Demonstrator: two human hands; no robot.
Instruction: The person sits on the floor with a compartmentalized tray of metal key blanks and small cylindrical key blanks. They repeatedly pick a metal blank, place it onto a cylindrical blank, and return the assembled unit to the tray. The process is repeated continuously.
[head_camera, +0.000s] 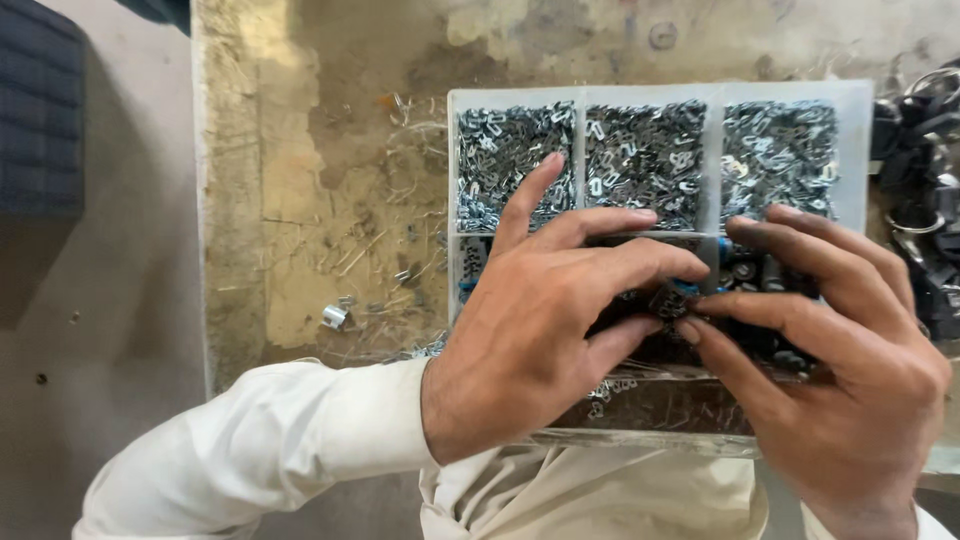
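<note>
My left hand (530, 340) and right hand (830, 370) meet over the clear compartment tray (860, 160) — fingertips of both pinching one small black part (668, 300) above the front compartment. Step, I judge: fitting the piece together; next needs steady, aligned pressure.

We are seeing a translucent, smooth plastic organiser box (860, 150) holding heaps of small, shiny metal clips (640, 150), beside dark, matt plastic pieces (745, 270). We are also noticing the worn, rough, stained worktop (320, 150) and a soft, matt white cloth sleeve (270, 440).
</note>
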